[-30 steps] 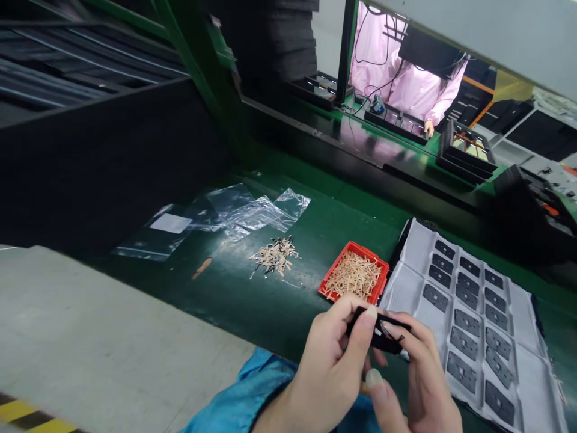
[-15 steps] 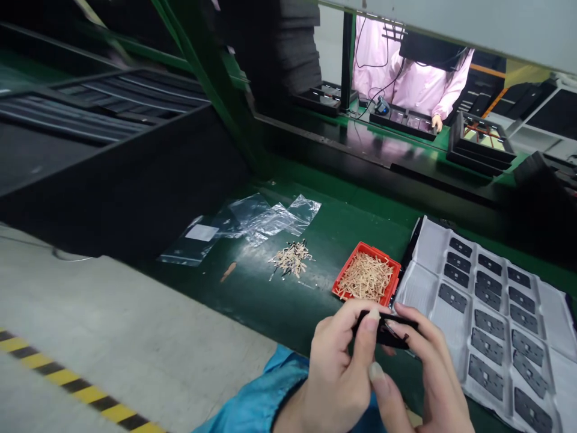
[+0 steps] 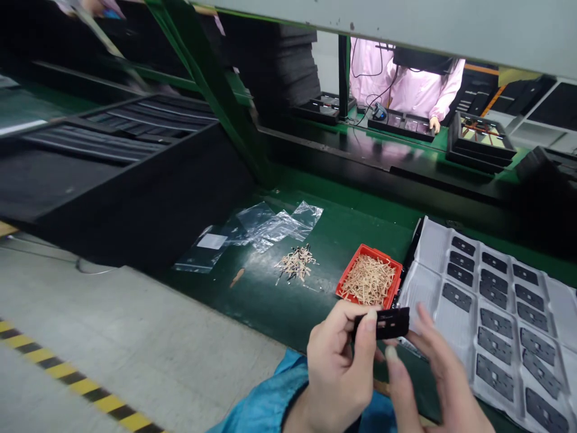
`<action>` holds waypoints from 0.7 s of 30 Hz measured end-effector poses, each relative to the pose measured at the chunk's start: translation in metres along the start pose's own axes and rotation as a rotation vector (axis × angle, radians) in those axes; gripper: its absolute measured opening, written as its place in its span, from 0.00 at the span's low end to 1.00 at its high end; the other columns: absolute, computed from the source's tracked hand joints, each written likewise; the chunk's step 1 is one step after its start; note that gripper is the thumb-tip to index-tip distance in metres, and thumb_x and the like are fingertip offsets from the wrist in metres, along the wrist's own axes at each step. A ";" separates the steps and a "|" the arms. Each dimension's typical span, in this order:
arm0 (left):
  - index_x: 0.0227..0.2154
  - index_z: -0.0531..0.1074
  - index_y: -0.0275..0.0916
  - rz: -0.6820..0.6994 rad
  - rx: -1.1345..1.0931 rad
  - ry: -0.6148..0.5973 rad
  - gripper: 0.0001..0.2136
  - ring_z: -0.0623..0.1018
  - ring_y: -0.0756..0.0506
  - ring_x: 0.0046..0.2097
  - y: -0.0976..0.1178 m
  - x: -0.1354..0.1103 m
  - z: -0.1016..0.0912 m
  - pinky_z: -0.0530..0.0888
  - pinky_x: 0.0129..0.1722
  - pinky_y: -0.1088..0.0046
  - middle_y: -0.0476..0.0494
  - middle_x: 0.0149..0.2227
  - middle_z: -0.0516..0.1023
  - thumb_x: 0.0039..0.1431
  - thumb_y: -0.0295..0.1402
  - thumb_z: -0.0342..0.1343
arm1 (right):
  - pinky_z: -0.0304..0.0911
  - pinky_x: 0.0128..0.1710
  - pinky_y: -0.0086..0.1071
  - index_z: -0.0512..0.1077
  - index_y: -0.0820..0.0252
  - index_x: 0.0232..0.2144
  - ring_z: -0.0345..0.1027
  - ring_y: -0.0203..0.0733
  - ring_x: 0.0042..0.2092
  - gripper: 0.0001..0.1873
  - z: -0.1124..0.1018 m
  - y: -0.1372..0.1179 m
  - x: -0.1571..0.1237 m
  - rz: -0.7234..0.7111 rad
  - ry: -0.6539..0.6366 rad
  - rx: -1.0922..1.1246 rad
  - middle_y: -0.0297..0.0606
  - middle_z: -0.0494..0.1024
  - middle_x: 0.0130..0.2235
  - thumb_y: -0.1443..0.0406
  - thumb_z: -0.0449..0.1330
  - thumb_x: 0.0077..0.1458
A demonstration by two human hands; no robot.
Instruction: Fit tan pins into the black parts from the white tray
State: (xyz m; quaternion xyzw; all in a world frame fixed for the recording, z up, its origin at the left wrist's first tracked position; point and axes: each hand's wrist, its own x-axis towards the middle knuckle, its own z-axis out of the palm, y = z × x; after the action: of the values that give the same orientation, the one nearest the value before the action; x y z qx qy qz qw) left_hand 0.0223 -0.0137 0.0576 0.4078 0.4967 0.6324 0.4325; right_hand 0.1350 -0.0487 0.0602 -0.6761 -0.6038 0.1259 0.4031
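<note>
My left hand (image 3: pixel 345 364) pinches a small flat black plate (image 3: pixel 393 323) with cutouts between thumb and fingers. Close to the plate's right end, my right hand (image 3: pixel 439 373) has its fingers apart, and nothing shows in them. Just beyond the hands stands a red bin (image 3: pixel 343 287) filled with thin tan strips (image 3: pixel 369 279). To the right, a white tray (image 3: pixel 421 282) carries several dark flat plates (image 3: pixel 496 322), much like the one I hold, set in its rows.
A small heap of tan and black scraps (image 3: pixel 296 263) lies left of the bin, with clear plastic bags (image 3: pixel 270 228) behind it. A large black box (image 3: pixel 148 204) borders the left. Across the bench, a person in pink (image 3: pixel 415 90) touches a black tray (image 3: pixel 401 125).
My right fingers have come off the black plate and spread apart to its right. The plate stays in my left hand, now more exposed. The camera view has shifted slightly.
</note>
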 end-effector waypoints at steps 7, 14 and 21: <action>0.34 0.77 0.36 -0.064 0.006 -0.017 0.14 0.79 0.50 0.22 0.004 -0.002 -0.005 0.78 0.22 0.80 0.45 0.25 0.81 0.72 0.40 0.57 | 0.78 0.47 0.39 0.75 0.52 0.56 0.80 0.52 0.53 0.31 0.002 -0.003 0.006 0.354 -0.048 0.296 0.43 0.83 0.52 0.41 0.63 0.58; 0.33 0.76 0.37 0.020 0.089 -0.106 0.12 0.80 0.50 0.25 0.002 -0.010 -0.005 0.79 0.26 0.81 0.47 0.27 0.81 0.72 0.37 0.56 | 0.75 0.40 0.27 0.72 0.51 0.57 0.78 0.39 0.42 0.28 0.023 -0.017 0.008 0.442 0.043 0.658 0.35 0.78 0.40 0.51 0.70 0.58; 0.29 0.71 0.39 -0.272 -0.054 -0.037 0.17 0.75 0.52 0.17 0.016 -0.010 0.005 0.76 0.20 0.82 0.53 0.19 0.76 0.68 0.46 0.60 | 0.74 0.24 0.24 0.68 0.54 0.58 0.77 0.36 0.28 0.20 0.018 -0.026 0.012 0.470 0.078 0.711 0.33 0.81 0.33 0.56 0.61 0.68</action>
State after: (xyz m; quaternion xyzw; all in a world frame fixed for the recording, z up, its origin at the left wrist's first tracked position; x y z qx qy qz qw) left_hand 0.0274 -0.0244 0.0733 0.3363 0.5222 0.5735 0.5341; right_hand 0.1069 -0.0324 0.0706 -0.6183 -0.3367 0.3891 0.5941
